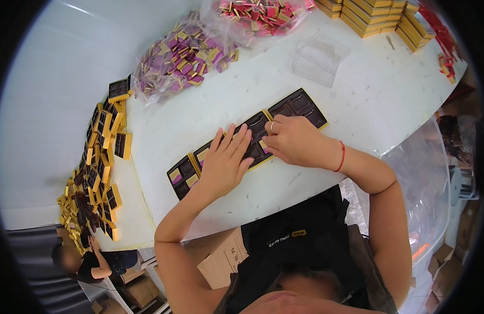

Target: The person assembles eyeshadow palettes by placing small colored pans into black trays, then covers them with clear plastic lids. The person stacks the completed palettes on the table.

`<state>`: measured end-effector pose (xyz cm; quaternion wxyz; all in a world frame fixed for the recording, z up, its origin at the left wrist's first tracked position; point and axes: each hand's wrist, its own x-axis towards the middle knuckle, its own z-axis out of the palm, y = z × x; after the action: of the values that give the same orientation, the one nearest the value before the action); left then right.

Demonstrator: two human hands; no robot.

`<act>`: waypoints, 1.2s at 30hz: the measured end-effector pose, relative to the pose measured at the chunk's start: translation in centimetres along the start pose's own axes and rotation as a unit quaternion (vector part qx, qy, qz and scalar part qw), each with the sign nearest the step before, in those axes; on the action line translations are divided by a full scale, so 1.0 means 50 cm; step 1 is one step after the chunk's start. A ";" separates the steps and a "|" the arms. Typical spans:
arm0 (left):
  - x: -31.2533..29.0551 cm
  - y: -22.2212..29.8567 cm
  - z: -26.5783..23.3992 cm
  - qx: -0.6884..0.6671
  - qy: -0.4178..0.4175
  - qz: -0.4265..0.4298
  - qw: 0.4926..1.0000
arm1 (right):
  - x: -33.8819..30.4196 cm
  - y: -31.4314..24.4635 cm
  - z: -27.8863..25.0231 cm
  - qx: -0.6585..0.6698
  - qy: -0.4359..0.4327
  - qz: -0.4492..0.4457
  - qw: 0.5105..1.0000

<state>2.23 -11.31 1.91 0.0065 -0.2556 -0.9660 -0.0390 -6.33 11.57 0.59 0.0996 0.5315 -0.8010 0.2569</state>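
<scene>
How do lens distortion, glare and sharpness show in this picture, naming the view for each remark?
Head view: black surrounds the rounded image, and the white table's right edge bows; head view: a bright streak crosses the pale surface at upper left; head view: left hand and right hand look fairly sharp.

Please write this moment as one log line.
left hand: over dark trays; right hand: at purple-gold piece; clear bag: similar pieces, beyond trays

The left hand (224,163) partly hides the dark trays (256,124) beneath.
</scene>
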 end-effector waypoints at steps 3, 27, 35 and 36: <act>0.000 0.002 -0.003 -0.047 -0.003 0.002 0.999 | 0.000 0.003 -0.001 0.002 0.001 -0.010 1.000; 0.576 -0.210 -0.003 -0.217 0.327 -0.129 0.911 | 0.141 0.362 -0.170 0.374 0.186 0.218 0.882; 0.191 0.001 -0.046 -0.340 0.137 -0.033 0.930 | -0.101 0.081 -0.104 0.202 0.192 0.082 0.957; 0.179 0.011 -0.049 -0.344 0.134 -0.039 0.928 | -0.115 0.079 -0.092 0.194 0.200 0.083 0.957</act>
<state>-5.29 -6.63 4.67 0.0458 -0.1964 -0.8926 -0.4033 -8.04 19.75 0.82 0.1310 0.4105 -0.7407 0.5155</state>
